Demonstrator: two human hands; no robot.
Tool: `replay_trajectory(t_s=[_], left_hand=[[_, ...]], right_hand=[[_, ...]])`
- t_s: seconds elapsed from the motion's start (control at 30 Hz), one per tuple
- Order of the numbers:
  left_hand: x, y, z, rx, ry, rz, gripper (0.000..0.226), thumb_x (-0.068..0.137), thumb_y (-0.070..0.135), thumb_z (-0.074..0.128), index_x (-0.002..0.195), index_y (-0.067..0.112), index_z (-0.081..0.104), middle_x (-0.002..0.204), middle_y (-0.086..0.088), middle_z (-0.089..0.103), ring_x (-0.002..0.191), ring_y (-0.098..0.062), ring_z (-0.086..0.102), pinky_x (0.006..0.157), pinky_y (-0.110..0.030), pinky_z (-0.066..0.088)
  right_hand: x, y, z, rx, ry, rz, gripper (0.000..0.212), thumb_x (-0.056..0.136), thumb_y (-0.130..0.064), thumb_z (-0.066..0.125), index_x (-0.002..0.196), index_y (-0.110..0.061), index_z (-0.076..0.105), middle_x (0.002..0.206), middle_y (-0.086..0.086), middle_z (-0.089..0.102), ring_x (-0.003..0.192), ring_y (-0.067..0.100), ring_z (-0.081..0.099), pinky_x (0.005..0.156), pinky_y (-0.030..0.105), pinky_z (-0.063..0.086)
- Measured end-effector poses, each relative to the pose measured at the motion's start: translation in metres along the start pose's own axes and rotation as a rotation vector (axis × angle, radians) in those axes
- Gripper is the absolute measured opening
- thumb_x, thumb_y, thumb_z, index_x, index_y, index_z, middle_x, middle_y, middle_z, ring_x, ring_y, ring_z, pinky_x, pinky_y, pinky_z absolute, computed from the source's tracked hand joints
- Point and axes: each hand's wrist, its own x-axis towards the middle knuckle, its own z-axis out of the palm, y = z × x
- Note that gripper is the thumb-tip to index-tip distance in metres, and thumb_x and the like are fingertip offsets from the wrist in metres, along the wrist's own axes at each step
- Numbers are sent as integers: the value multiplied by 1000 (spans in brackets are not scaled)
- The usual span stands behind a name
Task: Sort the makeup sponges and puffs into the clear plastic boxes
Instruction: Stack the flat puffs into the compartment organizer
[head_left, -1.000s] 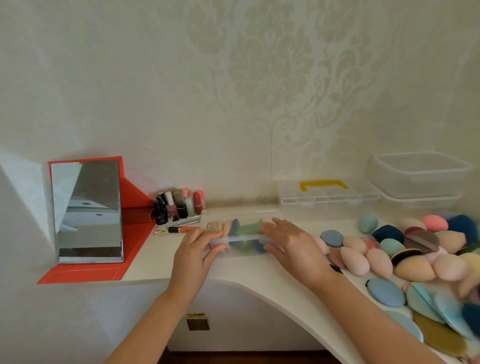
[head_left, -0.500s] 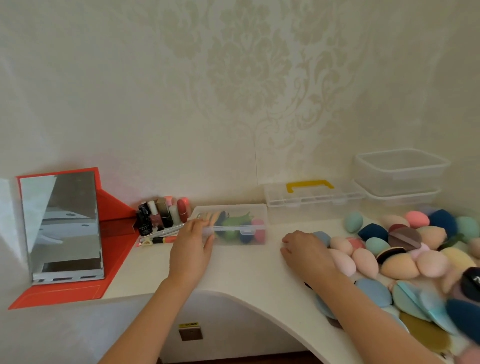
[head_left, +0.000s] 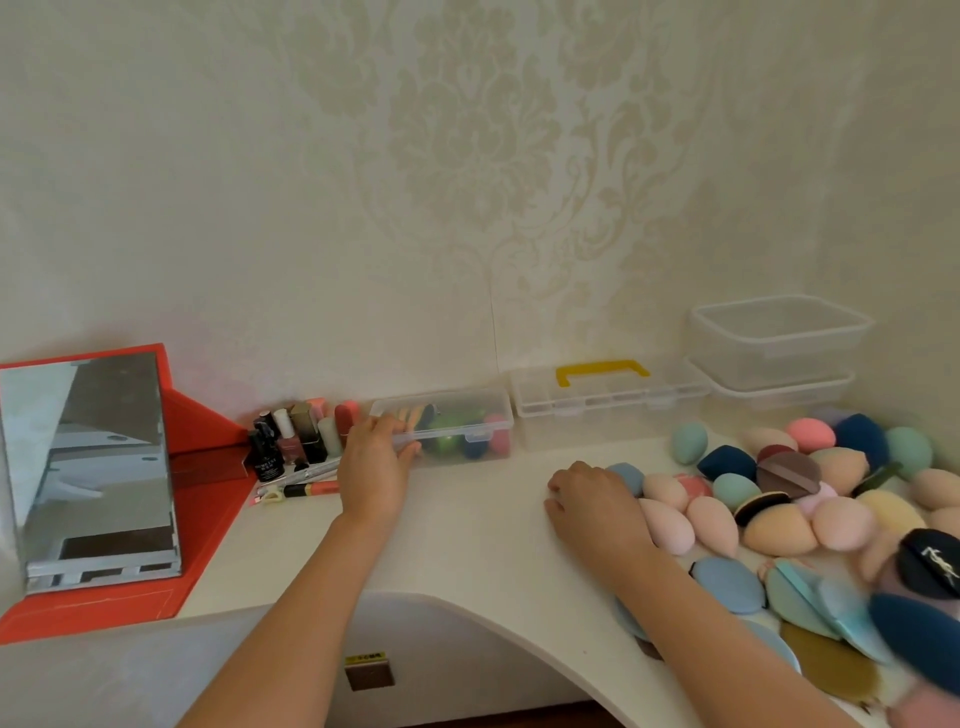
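Note:
A small clear plastic box with its lid shut stands against the wall and holds several sponges in green, blue and pink. My left hand grips its left end, thumb at the front. My right hand rests palm down on the white table, fingers curled, touching the left edge of the pile of sponges and puffs. The pile spreads over the right side: egg-shaped sponges in pink, peach, teal and navy, and flat puffs in blue, olive and black.
A clear organiser box with a yellow handle stands right of the small box. Two stacked clear tubs sit in the far right corner. Nail polish bottles and lipsticks and a mirror on a red stand are at the left.
My left hand has pushed the small box back to the wall. My right hand let go of it and came down on the table beside the sponge pile.

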Motion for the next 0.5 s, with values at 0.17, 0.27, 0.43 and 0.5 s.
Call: replay_trajectory(t_s=[0.17, 0.27, 0.43, 0.5], left_hand=[[2, 1, 7, 29, 20, 9, 24, 80, 18, 72, 99, 7, 63, 103, -11, 58, 98, -29, 50, 65, -33, 40], [4, 3, 5, 60, 1, 6, 21, 81, 17, 71, 97, 6, 62, 101, -12, 58, 95, -29, 51, 68, -35, 41], [16, 20, -8, 166, -161, -25, 24, 84, 17, 63, 106, 8, 65, 107, -16, 62, 100, -33, 56, 82, -37, 45], [16, 30, -10, 79, -197, -2, 32, 84, 18, 64, 116, 11, 63, 115, -14, 60, 107, -32, 55, 88, -37, 45]], right_hand=[[0, 3, -3, -30, -12, 27, 20, 96, -22, 38, 96, -17, 58, 103, 3, 55, 97, 20, 50, 116, 37, 17], [1, 3, -6, -41, 8, 18, 30, 96, -23, 39, 120, -19, 58, 121, 1, 57, 115, 20, 50, 117, 38, 9], [0, 6, -25, 12, 71, 24, 32, 97, -28, 42, 125, -21, 57, 126, 0, 57, 119, 18, 49, 117, 36, 7], [-1, 15, -43, -3, 107, 29, 34, 98, -32, 42, 127, -21, 56, 126, 1, 57, 118, 18, 50, 116, 35, 12]])
